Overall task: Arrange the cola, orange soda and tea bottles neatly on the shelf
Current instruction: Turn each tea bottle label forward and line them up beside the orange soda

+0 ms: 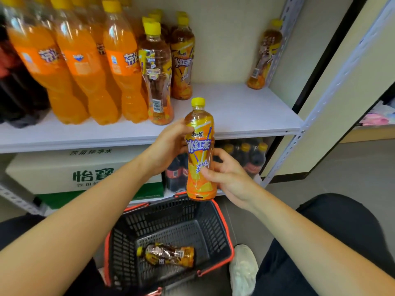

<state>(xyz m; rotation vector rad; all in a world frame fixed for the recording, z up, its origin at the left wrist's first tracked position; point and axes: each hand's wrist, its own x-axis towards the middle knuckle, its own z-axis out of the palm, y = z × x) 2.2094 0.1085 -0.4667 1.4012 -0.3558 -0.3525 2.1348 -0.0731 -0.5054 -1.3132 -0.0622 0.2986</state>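
Notes from the head camera, wearer only.

Left hand [171, 146] and right hand [232, 178]: both bare.

Left forearm [85, 210] and right forearm [310, 236]: bare from the wrist all the way to the frame edge. I see only uncovered arm along both lengths.

Trousers [342, 231]: black, plain, matte cloth. I can make out no pattern or seam. The right leg shows as a broad dark mass. The left leg shows only as dark patches beside and under the left forearm.

Shoe [243, 270]: one sneaker, white to pale grey, with a rounded toe. The upper looks soft and faintly textured, with greyish shading. I cannot tell which foot it is on.
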